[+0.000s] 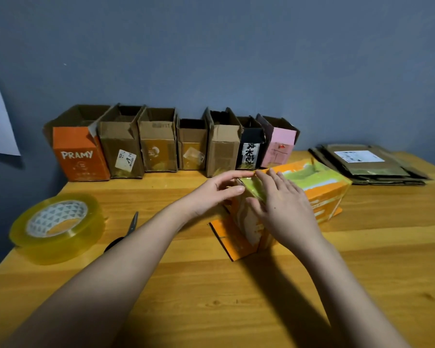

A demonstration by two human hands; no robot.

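An orange and green cardboard box lies upside down on the wooden table, with its flaps spread flat beneath it. My right hand lies flat on the near end of the box, fingers straight, pressing on shiny tape there. My left hand reaches in from the left; its fingertips touch the top near corner of the box and the thumb touches the side. Neither hand grips anything.
A big roll of clear tape stands at the left, with black-handled scissors beside it. Several open cardboard boxes line the wall at the back. A stack of flattened cartons lies at the back right.
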